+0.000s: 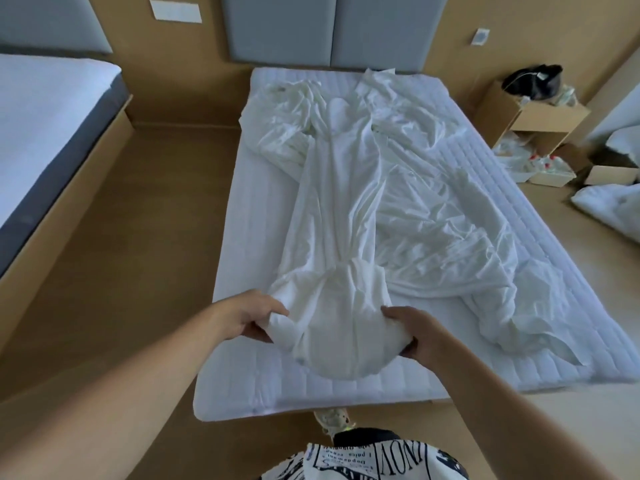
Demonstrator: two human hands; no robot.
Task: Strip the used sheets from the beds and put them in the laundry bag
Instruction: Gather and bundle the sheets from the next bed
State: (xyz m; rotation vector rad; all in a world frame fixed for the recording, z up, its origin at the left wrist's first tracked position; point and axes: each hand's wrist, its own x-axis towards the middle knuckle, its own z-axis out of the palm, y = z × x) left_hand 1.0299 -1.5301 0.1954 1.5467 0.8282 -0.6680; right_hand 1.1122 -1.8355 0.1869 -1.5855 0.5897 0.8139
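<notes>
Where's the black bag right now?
Head view, upper right: the black bag sits on the cardboard box right of the bed, near the wall.

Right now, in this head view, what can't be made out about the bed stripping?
- Laundry bag: not visible anywhere in the head view; whether it sits outside the frame cannot be told.
- Left hand and right hand: fingers partly buried in the bunched white sheet.
- Second bed: cut off by the left edge.
- Black item on the cardboard box: too small to identify.
- White bundle: cut off by the right edge.
</notes>
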